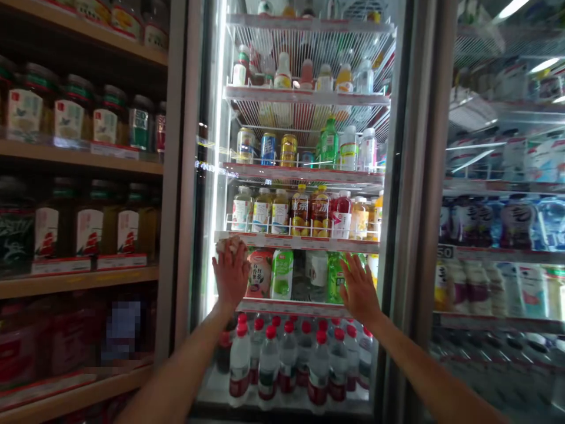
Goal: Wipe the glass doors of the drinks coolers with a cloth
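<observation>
My left hand [231, 275] is raised at the left end of a lit fridge shelf's front strip [282, 241]. Its fingers press a crumpled, pale cloth [235, 242] against that strip; whether it is cloth or paper is hard to tell. My right hand [361, 290] is raised with its fingers apart and nothing in it, in front of a green bottle [335, 277]. Between the hands stand a pink-labelled tea bottle [259, 274] and a white-and-green bottle [281, 274].
Above are wire shelves with several drinks, among them a gold can [288, 151] and a red drink bottle [341, 214]. Red-capped water bottles [269, 365] stand at the bottom. A wooden shelf [79, 281] of jars is at left; the metal door frame [435, 176] is at right.
</observation>
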Available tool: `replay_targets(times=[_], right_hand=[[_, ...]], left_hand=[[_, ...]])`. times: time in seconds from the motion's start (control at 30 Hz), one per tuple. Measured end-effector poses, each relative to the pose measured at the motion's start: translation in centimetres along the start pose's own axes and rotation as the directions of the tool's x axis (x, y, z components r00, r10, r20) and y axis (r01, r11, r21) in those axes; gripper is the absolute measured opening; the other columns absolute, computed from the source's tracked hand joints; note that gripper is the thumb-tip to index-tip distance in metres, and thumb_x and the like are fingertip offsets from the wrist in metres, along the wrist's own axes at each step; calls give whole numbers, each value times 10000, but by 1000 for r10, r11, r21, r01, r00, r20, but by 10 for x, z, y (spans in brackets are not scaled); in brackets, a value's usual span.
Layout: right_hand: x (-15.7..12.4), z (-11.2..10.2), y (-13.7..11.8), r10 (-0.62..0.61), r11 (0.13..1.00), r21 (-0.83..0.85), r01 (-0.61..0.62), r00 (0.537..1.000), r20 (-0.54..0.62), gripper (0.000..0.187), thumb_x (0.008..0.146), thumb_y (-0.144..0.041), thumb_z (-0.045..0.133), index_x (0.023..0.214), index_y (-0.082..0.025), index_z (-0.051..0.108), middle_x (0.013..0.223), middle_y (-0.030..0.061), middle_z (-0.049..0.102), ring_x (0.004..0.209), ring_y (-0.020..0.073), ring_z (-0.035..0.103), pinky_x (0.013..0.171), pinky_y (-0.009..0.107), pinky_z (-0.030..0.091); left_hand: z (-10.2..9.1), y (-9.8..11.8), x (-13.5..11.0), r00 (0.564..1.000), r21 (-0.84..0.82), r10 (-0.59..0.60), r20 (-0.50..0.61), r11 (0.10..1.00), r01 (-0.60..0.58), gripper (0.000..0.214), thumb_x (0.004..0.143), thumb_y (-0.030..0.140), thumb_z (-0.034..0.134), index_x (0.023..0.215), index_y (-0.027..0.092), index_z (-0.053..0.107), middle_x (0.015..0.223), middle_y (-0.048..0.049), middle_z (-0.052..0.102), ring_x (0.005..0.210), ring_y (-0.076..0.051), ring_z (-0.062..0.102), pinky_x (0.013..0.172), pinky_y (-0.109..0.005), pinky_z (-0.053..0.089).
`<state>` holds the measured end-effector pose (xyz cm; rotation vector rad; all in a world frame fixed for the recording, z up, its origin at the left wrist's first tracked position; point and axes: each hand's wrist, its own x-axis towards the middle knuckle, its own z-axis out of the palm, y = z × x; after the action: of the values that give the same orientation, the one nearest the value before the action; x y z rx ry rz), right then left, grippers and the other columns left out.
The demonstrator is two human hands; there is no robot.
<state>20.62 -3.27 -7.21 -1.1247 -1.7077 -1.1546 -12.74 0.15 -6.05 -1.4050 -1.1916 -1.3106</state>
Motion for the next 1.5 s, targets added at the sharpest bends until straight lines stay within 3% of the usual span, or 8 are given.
replay_targets(times=[0.2,0.4,0.5,0.63,0.83,1.07,1.27,1.5], right_hand=[[0,0,0,2,1000,-6,-2,1000,4,761,821,-142,433,1470,-176,36,1513,112,217,1399,284,165,1093,528,259],[0,0,-1,5,1000,18,-5,1000,6,739,819,-123,407,1470,-183,64,1518,98,202,1404,272,150,1109,533,237],[1,1,-2,22,999,28,-22,1000,-3,728,818,-120,399,1469,-185,79,1520,94,197,1403,271,154,1101,538,251],[0,1,-2,14,1000,15,-14,1000,-12,731,817,-115,401,1469,-178,76,1515,98,214,1406,266,145,1098,532,256],[0,0,0,1,1000,1,-1,1000,14,699,810,-105,406,1457,-167,150,1497,103,266,1409,254,134,1109,513,244],[-1,4,-2,15,999,32,-14,999,-33,715,806,-98,397,1463,-173,124,1505,102,245,1408,264,134,1100,531,251],[3,-4,1,5,991,134,5,997,-72,696,834,-120,380,1467,-202,101,1496,109,263,1390,264,209,1079,531,297],[75,-20,-43,-140,881,415,228,963,-232,631,872,-124,314,1464,-215,116,1471,96,321,1368,187,278,1077,418,357]], left_hand=[[5,30,23,858,-106,508,80,860,-499,425,876,289,464,1297,347,461,1406,-19,433,1348,-236,302,1116,-464,129],[3,20,64,990,-33,-131,-50,991,129,455,903,304,358,1333,178,436,1449,-169,328,1361,-337,237,1028,-559,249],[7,38,59,991,-54,132,2,990,-132,440,884,270,407,1318,223,459,1428,-118,385,1362,-314,246,1056,-521,231],[10,58,53,809,-124,581,87,812,-570,436,877,268,449,1305,350,447,1414,-2,423,1355,-231,286,1115,-467,135],[4,45,92,999,-5,24,-29,1000,-24,447,884,257,402,1328,226,445,1451,-123,345,1345,-309,290,1057,-528,230],[5,59,99,798,-100,592,111,806,-584,452,887,263,428,1332,338,413,1430,-10,400,1352,-247,293,1106,-481,167],[9,44,124,997,-86,70,-42,994,-74,487,883,239,374,1366,178,381,1475,-156,280,1375,-318,211,1070,-556,202],[21,99,97,867,-244,493,75,852,-464,549,875,267,421,1406,225,290,1486,-66,292,1400,-222,155,1122,-433,185]])
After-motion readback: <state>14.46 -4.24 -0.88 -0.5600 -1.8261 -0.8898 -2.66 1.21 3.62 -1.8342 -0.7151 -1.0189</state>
